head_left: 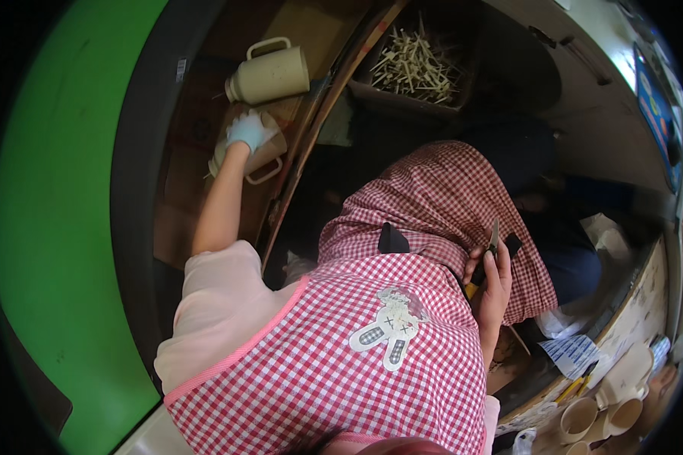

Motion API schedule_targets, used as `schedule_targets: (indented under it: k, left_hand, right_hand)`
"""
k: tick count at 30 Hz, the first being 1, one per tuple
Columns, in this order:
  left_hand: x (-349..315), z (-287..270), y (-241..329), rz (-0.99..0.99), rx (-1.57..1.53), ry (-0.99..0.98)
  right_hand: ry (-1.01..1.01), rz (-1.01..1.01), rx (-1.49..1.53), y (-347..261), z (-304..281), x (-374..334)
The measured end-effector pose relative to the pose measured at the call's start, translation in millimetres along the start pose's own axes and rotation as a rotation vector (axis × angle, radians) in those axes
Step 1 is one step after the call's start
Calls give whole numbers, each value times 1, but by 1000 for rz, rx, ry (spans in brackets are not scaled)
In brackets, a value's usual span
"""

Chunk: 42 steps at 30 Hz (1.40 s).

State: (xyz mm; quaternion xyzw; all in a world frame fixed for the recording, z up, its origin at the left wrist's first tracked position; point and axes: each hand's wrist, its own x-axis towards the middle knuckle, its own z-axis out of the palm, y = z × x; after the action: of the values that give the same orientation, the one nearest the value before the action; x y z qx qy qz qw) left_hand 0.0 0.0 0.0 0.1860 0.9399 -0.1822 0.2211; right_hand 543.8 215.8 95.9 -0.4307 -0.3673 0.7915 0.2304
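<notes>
At the upper left, my left hand (248, 130), in a pale blue and white glove, rests with its fingers curled over the body of a cream jug (264, 155). That jug lies on its side, its handle toward the lower right. Just above it lies a second cream jug (273, 76), also on its side with its handle up. Close to my lap, my right hand (495, 280) is bare and closed around a knife (495, 233) whose thin blade points up. Part of the knife's handle is hidden by the fingers.
Both jugs lie on brown cardboard (193, 163) beside a green surface (68, 189). A bin (432, 108) ahead holds many thin cream plastic offcuts (413, 68). At the lower right, a bench carries cream cups (578, 417), yellow-handled cutters (573, 388) and a printed sheet (571, 355).
</notes>
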Motion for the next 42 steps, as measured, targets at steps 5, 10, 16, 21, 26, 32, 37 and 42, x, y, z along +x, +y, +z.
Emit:
schedule_targets:
  k: [5, 10, 16, 21, 26, 32, 37, 42]
  left_hand:
    - [-32, -87, -4, 17, 105, 189]
    - [-207, -188, 25, 672, -971, 447]
    - [-263, -145, 198, 1249, -1426, -78]
    - [-266, -167, 273, 1144, -1035, -241]
    - [-305, -188, 327, 1462, -724, 12]
    - [-305, -222, 316, 1633, -1030, -102]
    - [-269, -260, 293, 2010, -598, 240]
    - [-249, -259, 309, 2133, -288, -113]
  right_hand:
    - [33, -37, -96, -30, 22, -9]
    - [10, -87, -6, -48, 18, 21]
    - [57, -268, 458, -66, -4, 56]
    - [285, -385, -93, -110, -42, 21]
    - [281, -650, -605, -110, 9, -7]
    - [328, -197, 221, -128, -41, -20]
    - [-105, -417, 13, -171, -40, -27]
    - [49, -858, -1437, -196, 4, -10]
